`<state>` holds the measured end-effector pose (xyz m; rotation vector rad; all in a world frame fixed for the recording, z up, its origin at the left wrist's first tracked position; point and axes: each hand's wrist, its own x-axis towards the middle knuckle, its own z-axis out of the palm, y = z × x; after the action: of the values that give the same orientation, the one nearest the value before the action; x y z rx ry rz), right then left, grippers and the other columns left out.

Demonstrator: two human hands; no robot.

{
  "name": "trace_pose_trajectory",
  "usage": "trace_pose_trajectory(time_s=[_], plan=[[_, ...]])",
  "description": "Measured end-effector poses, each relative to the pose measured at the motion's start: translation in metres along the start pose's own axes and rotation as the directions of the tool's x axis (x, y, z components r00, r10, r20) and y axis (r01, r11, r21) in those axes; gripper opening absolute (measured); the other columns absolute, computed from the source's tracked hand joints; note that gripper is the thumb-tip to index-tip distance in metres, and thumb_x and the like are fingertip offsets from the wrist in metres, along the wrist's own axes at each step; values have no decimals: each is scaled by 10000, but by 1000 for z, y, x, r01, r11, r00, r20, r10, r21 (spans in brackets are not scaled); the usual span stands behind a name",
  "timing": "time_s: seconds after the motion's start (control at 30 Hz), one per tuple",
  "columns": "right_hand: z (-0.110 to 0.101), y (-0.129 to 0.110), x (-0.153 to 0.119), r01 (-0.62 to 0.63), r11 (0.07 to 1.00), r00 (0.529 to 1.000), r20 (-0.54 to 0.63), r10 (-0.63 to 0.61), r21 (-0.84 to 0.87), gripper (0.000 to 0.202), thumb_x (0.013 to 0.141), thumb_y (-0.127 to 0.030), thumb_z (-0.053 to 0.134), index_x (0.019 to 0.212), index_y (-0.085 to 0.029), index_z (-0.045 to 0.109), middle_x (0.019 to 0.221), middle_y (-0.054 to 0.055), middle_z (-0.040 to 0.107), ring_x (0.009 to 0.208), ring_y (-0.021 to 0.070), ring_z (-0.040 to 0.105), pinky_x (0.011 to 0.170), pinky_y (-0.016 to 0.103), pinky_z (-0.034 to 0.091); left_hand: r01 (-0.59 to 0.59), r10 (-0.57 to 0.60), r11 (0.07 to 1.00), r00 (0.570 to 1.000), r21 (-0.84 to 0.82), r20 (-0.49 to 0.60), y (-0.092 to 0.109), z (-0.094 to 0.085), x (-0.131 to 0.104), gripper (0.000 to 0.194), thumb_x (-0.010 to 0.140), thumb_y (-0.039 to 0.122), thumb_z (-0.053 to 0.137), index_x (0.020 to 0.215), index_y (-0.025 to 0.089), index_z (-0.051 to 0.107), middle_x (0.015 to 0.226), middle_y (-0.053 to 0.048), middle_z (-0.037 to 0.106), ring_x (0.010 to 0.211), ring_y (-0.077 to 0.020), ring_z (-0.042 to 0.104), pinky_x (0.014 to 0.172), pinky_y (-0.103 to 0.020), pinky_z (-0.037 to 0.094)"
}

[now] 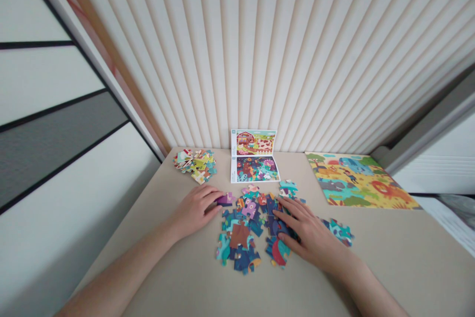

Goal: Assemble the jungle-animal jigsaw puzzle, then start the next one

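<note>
Now, left hand: our left hand [196, 211] lies at the near-left edge of the puzzle pieces, fingers bent and partly open, thumb set apart from the forefinger; their tips meet a purple piece [226, 199], though we cannot tell whether they pinch it or merely touch it.
Right hand: our right hand [309, 230] reaches over the pieces with its fingers spread and fairly straight, tips down on the dark blue pieces [273, 218], gripping nothing that we can see; what lies beneath the palm is hidden from us.
Middle cluster: between our hands we have a brown piece [239, 234] lying over blue and teal ones, with a pink piece [249, 208] farther back.
Red-curved piece: just below our right thumb we see a red-curved piece [279, 251].
Outer pieces: beyond our right fingers is a teal-and-white piece [288, 188]; to the right of that hand lies a teal group [340, 231].
Tabletop: on the beige tabletop [185, 272] we also have a separate heap [202, 162] at back left.
Booklet: an open booklet [256, 167] stands at the back, showing a farm scene above a dark, colourful one.
Animal picture: to the right we find a flat animal picture [359, 181].
</note>
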<state>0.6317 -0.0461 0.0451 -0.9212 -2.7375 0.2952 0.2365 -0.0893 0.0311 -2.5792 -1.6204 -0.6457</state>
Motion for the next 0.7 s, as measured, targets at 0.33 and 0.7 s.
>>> trace_pose_trajectory(time_s=[0.33,0.7], plan=[[-3,-1,0,1,1000,1000,-2,-1,23,507,1022,-393,623,1519,-300,587,1684,96,427,1555,334,401,1271,582,363,2,-2,1000,1000,-12,18,-1,0,0,285,1053,355,592,1309,248,654,1249,-79,696,1179,-251,634,1077,-436,500],[-4,-1,1,-7,1000,1000,29,8,-12,516,1034,-410,603,1536,-298,564,1695,94,408,1570,328,374,1275,588,353,4,-4,1000,1000,-25,-14,0,0,0,277,1030,347,627,1289,262,680,1229,-75,710,1157,-245,656,1060,-420,519]])
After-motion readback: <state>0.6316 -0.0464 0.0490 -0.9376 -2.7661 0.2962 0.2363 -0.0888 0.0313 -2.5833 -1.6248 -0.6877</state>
